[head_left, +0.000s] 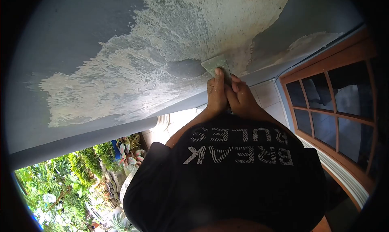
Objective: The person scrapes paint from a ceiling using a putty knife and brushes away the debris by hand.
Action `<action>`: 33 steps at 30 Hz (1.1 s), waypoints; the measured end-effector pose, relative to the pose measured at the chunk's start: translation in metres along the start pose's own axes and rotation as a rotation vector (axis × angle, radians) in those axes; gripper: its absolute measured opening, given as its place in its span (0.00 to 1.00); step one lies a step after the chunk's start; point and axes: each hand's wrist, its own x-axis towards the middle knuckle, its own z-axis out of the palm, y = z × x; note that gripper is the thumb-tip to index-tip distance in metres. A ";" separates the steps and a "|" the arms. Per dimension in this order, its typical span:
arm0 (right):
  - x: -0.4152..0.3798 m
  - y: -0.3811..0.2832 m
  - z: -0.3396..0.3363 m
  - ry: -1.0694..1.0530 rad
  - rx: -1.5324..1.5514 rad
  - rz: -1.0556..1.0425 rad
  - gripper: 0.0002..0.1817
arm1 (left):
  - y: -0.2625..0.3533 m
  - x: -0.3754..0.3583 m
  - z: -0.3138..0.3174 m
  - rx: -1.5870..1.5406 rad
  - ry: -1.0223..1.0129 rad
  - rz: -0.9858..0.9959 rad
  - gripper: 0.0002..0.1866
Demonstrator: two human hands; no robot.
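A flat, greenish-grey scraper blade point(211, 64) lies against the wall point(178, 37) in front of my chest. My left hand point(216, 94) is closed on it, the thumb pressed flat along its face. Close beside it, my right hand point(242, 97) has its fingers curled at the blade's right, lower edge. The two hands touch or nearly touch, and any handle is hidden by them. Around the blade the wall shows a large, rough pale patch where the grey-blue paint is gone. A darker grey island of paint point(185, 68) sits just left of the blade.
To the right stands a brown wooden frame point(333, 117) with several glass panes. A thin cable point(302, 62) runs along the wall toward it. Below left are a white column base point(163, 121), potted plants point(130, 153) and green foliage point(52, 187). Pale tiles point(265, 95) show beyond my hands.
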 end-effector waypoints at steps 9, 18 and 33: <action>0.003 -0.011 -0.003 0.034 -0.085 0.024 0.12 | 0.009 -0.001 0.006 0.009 -0.031 0.009 0.32; 0.007 -0.014 -0.004 -0.008 0.025 0.060 0.09 | 0.000 0.008 0.003 -0.021 -0.050 0.055 0.34; 0.007 -0.020 -0.008 -0.044 -0.072 0.075 0.09 | 0.018 -0.003 0.006 -0.098 -0.032 -0.029 0.34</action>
